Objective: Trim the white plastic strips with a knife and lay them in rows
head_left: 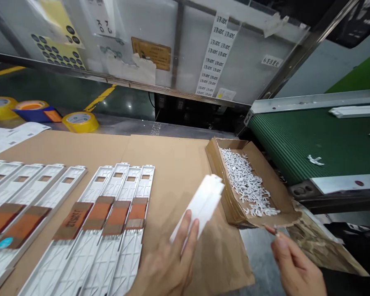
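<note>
My left hand holds a long white plastic strip above the brown cardboard sheet, its far end blurred. My right hand sits at the lower right, its fingertips pinched on a tiny pale piece near the front edge of a shallow cardboard box. That box is full of small white plastic scraps. Left of my hands, several long white plastic panels lie side by side, each with a brown taped patch.
A green conveyor belt runs at the right with white parts and a scrap on it. Yellow tape rolls stand at the back left. A clear panel with labels rises behind the table. White label sheets lie at far left.
</note>
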Demonstrator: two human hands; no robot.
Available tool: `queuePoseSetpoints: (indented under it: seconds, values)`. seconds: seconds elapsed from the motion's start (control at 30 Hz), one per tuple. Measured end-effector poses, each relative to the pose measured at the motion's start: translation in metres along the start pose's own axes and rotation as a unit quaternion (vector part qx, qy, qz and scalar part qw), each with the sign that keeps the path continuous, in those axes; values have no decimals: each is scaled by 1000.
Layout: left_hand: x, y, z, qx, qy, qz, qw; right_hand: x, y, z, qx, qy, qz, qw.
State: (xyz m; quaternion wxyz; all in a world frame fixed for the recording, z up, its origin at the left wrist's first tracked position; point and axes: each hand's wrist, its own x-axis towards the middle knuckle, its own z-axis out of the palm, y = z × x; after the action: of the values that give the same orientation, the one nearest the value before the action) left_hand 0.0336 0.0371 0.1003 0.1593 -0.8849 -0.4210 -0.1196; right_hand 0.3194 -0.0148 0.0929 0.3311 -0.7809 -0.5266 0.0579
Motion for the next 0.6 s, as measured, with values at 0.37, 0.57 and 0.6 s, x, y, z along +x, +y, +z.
queuePoseSetpoints:
  seconds: [0.37,0.57,0.6]
  values:
    - [-69,71,66,25,-110,-105,988,-24,-71,107,-112,-164,-248,948]
    - [-66,70,63,6,-145,-115,983,-25,-84,120,-145,-203,-315,916]
    - [-66,70,62,5,-149,-115,982,-25,-84,121,-152,-211,-321,911]
